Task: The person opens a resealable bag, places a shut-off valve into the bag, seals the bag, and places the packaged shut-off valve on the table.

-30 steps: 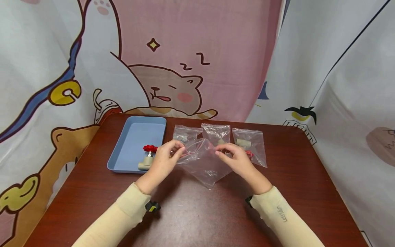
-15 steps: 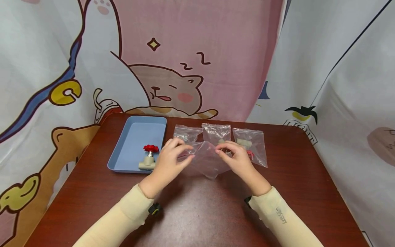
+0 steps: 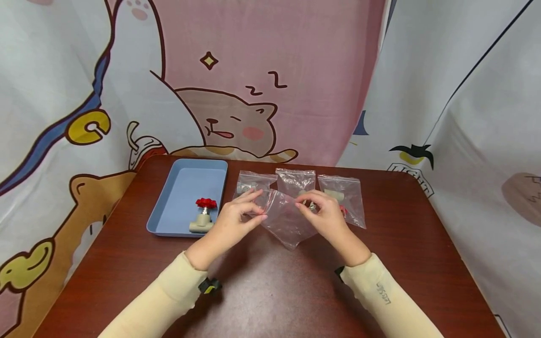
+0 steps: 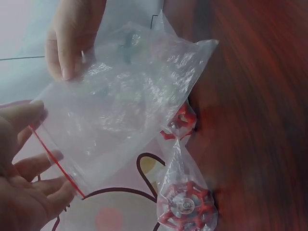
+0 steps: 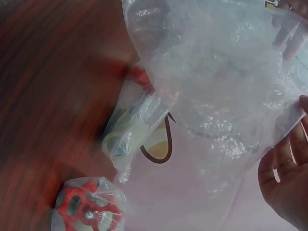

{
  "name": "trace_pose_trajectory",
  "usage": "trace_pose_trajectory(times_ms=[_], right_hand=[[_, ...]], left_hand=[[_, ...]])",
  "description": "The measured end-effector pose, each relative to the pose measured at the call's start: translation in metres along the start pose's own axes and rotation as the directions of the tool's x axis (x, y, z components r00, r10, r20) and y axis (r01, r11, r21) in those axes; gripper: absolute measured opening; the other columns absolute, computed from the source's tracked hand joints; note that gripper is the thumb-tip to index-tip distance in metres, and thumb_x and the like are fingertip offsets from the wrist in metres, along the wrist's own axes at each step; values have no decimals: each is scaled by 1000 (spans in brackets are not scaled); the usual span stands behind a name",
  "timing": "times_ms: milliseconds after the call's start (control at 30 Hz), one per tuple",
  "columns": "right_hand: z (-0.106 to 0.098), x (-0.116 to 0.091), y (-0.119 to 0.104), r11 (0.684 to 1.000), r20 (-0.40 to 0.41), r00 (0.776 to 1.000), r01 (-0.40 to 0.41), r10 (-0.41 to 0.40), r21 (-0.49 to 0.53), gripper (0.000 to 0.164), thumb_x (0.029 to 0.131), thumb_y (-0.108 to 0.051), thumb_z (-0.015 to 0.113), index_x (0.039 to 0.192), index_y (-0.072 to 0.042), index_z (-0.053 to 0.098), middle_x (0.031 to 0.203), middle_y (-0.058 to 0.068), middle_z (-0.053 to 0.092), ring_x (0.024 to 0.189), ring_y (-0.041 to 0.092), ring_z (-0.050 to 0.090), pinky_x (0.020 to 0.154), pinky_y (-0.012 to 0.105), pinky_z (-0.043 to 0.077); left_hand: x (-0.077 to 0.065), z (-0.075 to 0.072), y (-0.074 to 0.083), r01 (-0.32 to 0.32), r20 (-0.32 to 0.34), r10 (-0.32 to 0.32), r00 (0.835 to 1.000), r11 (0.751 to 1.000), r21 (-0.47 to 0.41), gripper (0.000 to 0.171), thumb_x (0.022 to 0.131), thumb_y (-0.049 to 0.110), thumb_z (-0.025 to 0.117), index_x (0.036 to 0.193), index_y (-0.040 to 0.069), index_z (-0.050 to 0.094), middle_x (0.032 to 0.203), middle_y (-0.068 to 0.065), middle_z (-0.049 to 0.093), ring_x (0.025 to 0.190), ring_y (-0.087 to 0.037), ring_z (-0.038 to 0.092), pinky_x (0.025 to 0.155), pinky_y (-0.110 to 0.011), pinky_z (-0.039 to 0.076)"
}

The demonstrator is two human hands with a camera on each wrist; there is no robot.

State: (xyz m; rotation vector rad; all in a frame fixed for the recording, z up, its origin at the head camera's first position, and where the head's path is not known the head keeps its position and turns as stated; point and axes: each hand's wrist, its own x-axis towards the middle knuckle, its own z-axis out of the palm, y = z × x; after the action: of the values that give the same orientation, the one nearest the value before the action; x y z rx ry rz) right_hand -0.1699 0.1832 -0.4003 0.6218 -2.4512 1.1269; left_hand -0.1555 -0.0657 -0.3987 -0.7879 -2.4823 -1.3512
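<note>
A clear zip bag [image 3: 287,220] with a red line along its mouth hangs between both hands over the table, one corner pointing down. My left hand [image 3: 228,223] pinches the mouth edge between thumb and fingers, its other fingers spread along the zip strip [image 4: 57,166]. At the opposite side, my right hand [image 3: 327,220] pinches the bag's top between thumb and forefinger. Through the thin film no contents show. Left of the left hand, a beige pipe valve [image 3: 203,220] with a red handwheel [image 3: 206,203] stands in a blue tray [image 3: 181,188].
Behind the held bag lie several filled zip bags in a row: a left bag [image 3: 266,177], a middle bag [image 3: 296,176] and a right bag [image 3: 355,206]. Red handwheels [image 4: 185,204] show through the film. A printed cloth [image 3: 321,84] hangs behind the brown table [image 3: 270,291].
My left hand has shifted right along the bag's mouth, its fingers now spread at the strip. The lower corner of the bag has risen a little. The right hand stays nearly in place.
</note>
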Motion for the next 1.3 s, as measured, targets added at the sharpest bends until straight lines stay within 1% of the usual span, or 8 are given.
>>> trace_pose_trajectory(times_ms=[167,433,633,733,867,967,1100,1300], right_hand=[[1,0,-2,999,56,998,31,-32,26,12,82,-15,74,94,-13,73,90,0,70,80,16,62,69,32,49],[-2,1,-2,999,-17,999,38,-38,25,9,81,-9,74,90,-11,73,87,0,69,69,9,52,57,30,43],[-5,-1,2,998,-53,998,34,-31,55,11,81,-5,73,89,-12,73,86,-1,70,65,7,47,57,19,38],[-5,-2,5,996,-65,997,46,-41,78,11,80,-2,73,89,-8,73,86,3,70,64,7,45,55,20,37],[-7,-4,10,994,-80,995,59,-52,91,12,78,-1,74,89,-5,73,87,7,71,65,10,46,54,28,37],[-8,-5,11,995,-89,995,56,-49,81,13,77,-1,74,88,-7,73,86,5,71,65,8,46,53,27,38],[-9,-5,12,996,-89,995,45,-39,71,14,77,0,75,87,-10,73,84,1,70,64,6,46,52,24,38],[-9,-6,12,997,-73,996,49,-45,51,12,77,0,75,86,-8,73,84,1,70,64,10,48,52,28,39]], left_hand=[[1,0,4,4,13,-5,1000,999,39,7,83,21,74,87,15,73,134,-6,56,135,-25,39,106,-48,36],[-2,-2,-3,-9,24,8,1000,999,33,17,83,20,73,100,15,73,133,-3,58,132,-20,42,75,-27,54],[-4,-12,-13,-10,-49,11,999,1000,12,16,81,13,75,96,14,74,124,-1,62,117,-18,51,84,-36,53],[-6,-21,-20,31,-89,-24,996,997,70,16,83,15,73,99,14,73,121,-2,63,117,-21,53,88,-41,48],[-10,-36,-33,168,-138,-150,979,977,129,30,85,16,70,114,11,65,125,-7,59,115,-27,53,89,-48,44],[-15,-48,-47,298,-185,-272,944,945,134,44,85,14,68,127,8,55,128,-16,53,115,-33,49,89,-52,42],[-21,-62,-67,474,-207,-448,870,876,95,55,85,13,66,134,2,43,133,-22,45,120,-39,43,96,-53,38],[-27,-77,-88,702,-41,-705,708,709,-62,61,90,16,60,141,-4,31,138,-29,39,125,-43,40,101,-52,37]])
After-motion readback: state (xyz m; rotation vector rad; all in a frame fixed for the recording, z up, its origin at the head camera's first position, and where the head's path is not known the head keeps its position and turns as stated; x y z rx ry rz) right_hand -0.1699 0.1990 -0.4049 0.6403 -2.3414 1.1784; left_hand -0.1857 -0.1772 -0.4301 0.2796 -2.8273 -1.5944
